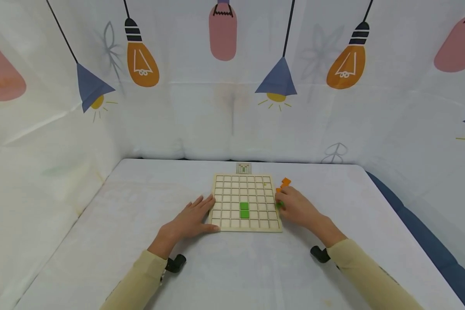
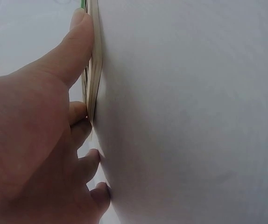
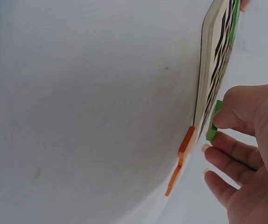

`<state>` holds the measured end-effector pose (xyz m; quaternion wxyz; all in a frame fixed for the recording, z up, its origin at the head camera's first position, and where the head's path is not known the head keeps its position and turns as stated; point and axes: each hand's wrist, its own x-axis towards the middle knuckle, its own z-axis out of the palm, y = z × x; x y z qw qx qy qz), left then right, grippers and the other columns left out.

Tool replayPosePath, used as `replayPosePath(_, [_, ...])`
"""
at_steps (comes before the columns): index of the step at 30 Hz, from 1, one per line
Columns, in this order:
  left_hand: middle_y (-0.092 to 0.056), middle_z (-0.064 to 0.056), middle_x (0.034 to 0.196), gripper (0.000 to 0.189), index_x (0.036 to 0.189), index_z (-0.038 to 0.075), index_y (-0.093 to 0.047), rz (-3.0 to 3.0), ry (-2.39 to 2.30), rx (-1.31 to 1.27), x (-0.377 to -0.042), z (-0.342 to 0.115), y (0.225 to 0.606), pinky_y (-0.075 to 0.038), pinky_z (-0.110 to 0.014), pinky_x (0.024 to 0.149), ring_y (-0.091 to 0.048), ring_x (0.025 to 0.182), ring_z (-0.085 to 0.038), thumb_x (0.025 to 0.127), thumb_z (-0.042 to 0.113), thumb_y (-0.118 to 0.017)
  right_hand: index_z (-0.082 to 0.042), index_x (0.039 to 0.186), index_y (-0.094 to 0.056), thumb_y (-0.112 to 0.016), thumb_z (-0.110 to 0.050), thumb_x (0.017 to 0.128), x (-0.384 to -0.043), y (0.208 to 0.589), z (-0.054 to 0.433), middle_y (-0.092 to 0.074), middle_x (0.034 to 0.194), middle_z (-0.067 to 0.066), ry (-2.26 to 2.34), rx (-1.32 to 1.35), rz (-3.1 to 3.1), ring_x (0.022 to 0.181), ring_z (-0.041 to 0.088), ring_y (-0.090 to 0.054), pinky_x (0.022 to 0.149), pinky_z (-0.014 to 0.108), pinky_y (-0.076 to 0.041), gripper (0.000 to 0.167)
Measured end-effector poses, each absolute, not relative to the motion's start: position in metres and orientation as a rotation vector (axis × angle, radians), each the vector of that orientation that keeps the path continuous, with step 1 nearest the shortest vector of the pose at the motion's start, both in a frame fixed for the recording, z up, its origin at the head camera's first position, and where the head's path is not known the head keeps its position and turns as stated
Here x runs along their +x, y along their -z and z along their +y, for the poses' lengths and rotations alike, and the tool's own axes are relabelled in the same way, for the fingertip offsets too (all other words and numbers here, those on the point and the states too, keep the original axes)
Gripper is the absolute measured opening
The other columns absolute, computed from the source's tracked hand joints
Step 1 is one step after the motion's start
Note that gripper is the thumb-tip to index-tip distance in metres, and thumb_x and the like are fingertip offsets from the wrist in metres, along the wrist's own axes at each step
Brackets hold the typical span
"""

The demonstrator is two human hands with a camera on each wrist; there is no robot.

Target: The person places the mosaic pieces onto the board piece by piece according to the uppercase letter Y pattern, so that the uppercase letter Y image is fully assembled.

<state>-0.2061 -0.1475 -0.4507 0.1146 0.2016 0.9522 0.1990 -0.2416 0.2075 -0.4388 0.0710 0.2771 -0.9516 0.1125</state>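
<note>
A pale wooden grid board [image 1: 232, 225] lies flat on the table, with two green square tiles [image 1: 244, 209] set one above the other in its lower middle. Along the board's left edge rests my left hand [image 1: 191, 218], fingers spread and thumb at the near corner. In the left wrist view the thumb [image 2: 80, 39] lies against the board's side. My right hand [image 1: 294, 206] is at the right edge, pinching a green tile [image 3: 215, 120] between thumb and fingertips. Just beyond it, several orange tiles [image 1: 286, 181] lie beside the board.
A small card with a printed grid pattern [image 1: 243, 168] lies behind the board's far edge. The white table [image 1: 139, 189] meets a patterned cloth wall [image 1: 186, 120] at the back. Dark blue fabric [image 1: 422, 228] runs along the right side.
</note>
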Motion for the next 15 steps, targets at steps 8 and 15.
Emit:
replayPosePath(8, [-0.019, -0.005, 0.168, 0.092, 0.159, 0.011, -0.024, 2.793, -0.583, 0.591, -0.206, -0.148, 0.451, -0.016, -0.061, 0.123, -0.012, 0.155, -0.037, 0.090, 0.056, -0.065, -0.013, 0.082, -0.063, -0.069, 0.003, 0.077, -0.247, 0.444, 0.198, -0.051, 0.084, -0.003, -0.373, 0.900, -2.802, 0.082, 0.014, -0.045, 0.074, 0.029, -0.042, 0.018])
replayPosePath(15, [-0.018, -0.005, 0.168, 0.092, 0.159, 0.012, -0.023, 2.791, -0.580, 0.584, -0.206, -0.148, 0.451, -0.015, -0.060, 0.123, -0.012, 0.155, -0.036, 0.090, 0.056, -0.065, -0.015, 0.086, -0.065, -0.068, 0.000, 0.080, -0.249, 0.445, 0.188, -0.053, 0.087, -0.004, -0.389, 0.884, -2.844, 0.080, 0.013, -0.045, 0.073, 0.027, -0.043, 0.016])
